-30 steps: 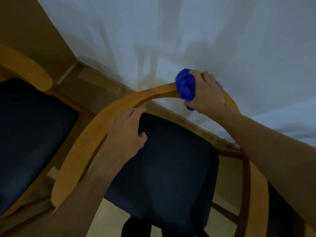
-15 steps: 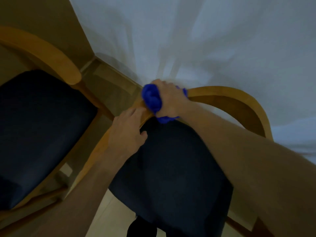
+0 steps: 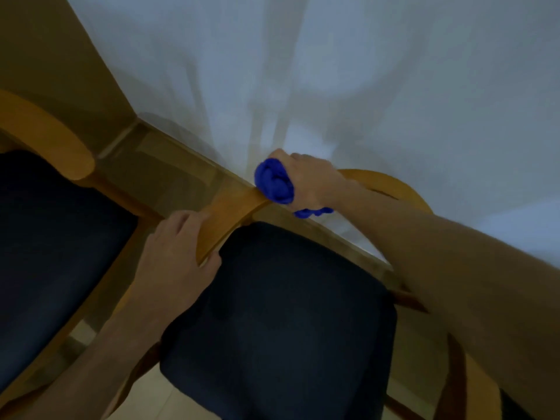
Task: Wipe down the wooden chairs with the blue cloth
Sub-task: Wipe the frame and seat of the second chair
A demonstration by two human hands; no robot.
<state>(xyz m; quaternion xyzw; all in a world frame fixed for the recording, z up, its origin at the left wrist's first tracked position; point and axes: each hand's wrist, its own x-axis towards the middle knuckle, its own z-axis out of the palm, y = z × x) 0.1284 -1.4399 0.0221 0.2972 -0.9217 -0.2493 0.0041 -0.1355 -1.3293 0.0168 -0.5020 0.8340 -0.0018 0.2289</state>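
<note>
Nearest the camera, at the lower centre of the frame, lies the dark padded seat (image 3: 278, 322) of a wooden chair (image 3: 225, 218), its cushion filling most of the bottom half. A second chair (image 3: 45, 131) with a similar dark seat sits at the left edge, its curved wooden backrest arching across the upper left.

Two bare forearms reach in from the bottom. The left hand (image 3: 174, 262) sits at centre left, its fingers draped over the outer side of the curved wooden top rail and its thumb on the inner edge beside the cushion, so that it holds the rail. The hands are apart, with a bare stretch of rail between them.

Further up and to the right, the right hand (image 3: 306, 180) grips the blue cloth (image 3: 275, 184), which is bunched into a ball and pressed on the top rail at the middle of the frame. A loose end of the cloth hangs out below the wrist. The rail curves on behind the right forearm toward the right edge.

Beyond the chairs, a pale curtain (image 3: 333, 71) fills the upper centre and right, blurred. A tan wall (image 3: 45, 56) occupies the upper left corner, meeting the floor (image 3: 169, 165) just behind the rail.
</note>
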